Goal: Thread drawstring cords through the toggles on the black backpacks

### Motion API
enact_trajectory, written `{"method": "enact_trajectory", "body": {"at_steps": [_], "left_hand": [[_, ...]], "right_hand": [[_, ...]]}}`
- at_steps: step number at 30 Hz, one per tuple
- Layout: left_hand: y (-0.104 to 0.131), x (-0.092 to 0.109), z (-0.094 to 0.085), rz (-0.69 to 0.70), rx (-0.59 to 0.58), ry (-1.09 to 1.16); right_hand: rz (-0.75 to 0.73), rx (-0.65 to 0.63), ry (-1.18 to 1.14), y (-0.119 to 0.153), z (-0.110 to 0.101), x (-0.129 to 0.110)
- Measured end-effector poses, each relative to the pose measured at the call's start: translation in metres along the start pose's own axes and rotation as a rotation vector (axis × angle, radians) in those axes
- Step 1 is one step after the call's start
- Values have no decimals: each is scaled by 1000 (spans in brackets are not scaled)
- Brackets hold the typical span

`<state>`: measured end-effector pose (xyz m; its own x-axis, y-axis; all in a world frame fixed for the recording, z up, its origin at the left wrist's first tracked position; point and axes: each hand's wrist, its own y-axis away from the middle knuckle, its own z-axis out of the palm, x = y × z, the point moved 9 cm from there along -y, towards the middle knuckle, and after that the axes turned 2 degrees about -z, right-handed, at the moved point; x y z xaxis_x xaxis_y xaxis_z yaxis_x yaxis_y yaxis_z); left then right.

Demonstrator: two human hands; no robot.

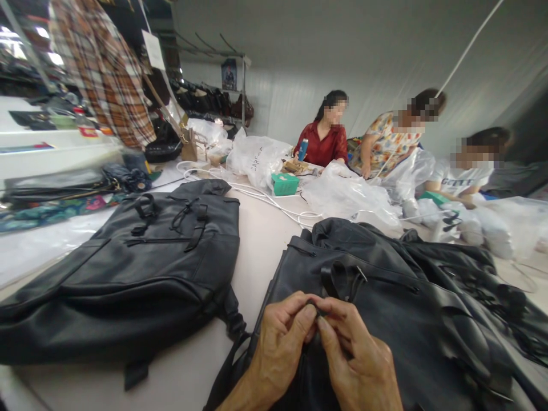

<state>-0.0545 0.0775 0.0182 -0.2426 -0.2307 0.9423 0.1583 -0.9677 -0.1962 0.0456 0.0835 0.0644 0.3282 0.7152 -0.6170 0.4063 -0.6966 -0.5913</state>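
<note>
My left hand (280, 337) and my right hand (355, 351) meet with their fingertips pinched together. Between them shows a small black piece (315, 311); its kind and whether it is part of the bag are hidden by the fingers. Beneath both hands lies a black leather-look backpack (295, 268), with a looped strap and a metal buckle (362, 274) just beyond my fingers. A second black backpack (171, 268) lies flat to the left, its buckle straps and front zip facing up, apart from my hands.
More black bags (483, 285) crowd the right side. Across the table are clear plastic bags (351, 191), a green box (285, 184) and white cables (274, 200). Three people sit or lean at the far side; a person in a plaid shirt (103, 68) stands at the left.
</note>
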Motion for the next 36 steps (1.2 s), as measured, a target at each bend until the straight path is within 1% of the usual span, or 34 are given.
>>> {"method": "enact_trajectory", "body": {"at_steps": [5, 7, 8, 10, 12, 13, 15, 18, 22, 25, 27, 30, 32, 34, 36], "left_hand": [[1, -1, 2, -25, -31, 66], [1, -3, 2, -27, -38, 86], [1, -4, 0, -24, -29, 88], [1, -8, -6, -9, 29, 89], [2, -10, -15, 9, 105, 92], [2, -11, -18, 19, 133, 97], [3, -9, -19, 35, 146, 108], [5, -6, -12, 36, 104, 116], [5, -4, 1, 11, 33, 119], [4, -7, 1, 4, 32, 125], [4, -8, -3, 3, 31, 107], [7, -2, -16, 42, 80, -53], [12, 8, -23, 100, 138, -208], [18, 22, -25, 209, 182, -368], [25, 39, -20, 363, 200, -511]], "right_hand": [[156, -16, -165, 0, 4, 14], [237, -51, -238, -1, 8, 19], [273, -80, -264, -1, 11, 21], [309, -151, -271, -1, 15, 23], [269, -212, -198, -1, 17, 20], [230, -222, -143, -1, 16, 17], [143, -210, -50, -1, 13, 11], [69, -158, -52, -1, 8, 5], [43, -112, -115, -5, 7, -2], [45, -110, -143, -6, 7, -5], [45, -130, -99, -5, 7, -6], [-18, -182, 125, -1, 6, -8], [-88, -245, 254, 3, 8, -12], [-140, -301, 306, 6, 13, -16], [-157, -308, 342, 7, 15, -21]]}}
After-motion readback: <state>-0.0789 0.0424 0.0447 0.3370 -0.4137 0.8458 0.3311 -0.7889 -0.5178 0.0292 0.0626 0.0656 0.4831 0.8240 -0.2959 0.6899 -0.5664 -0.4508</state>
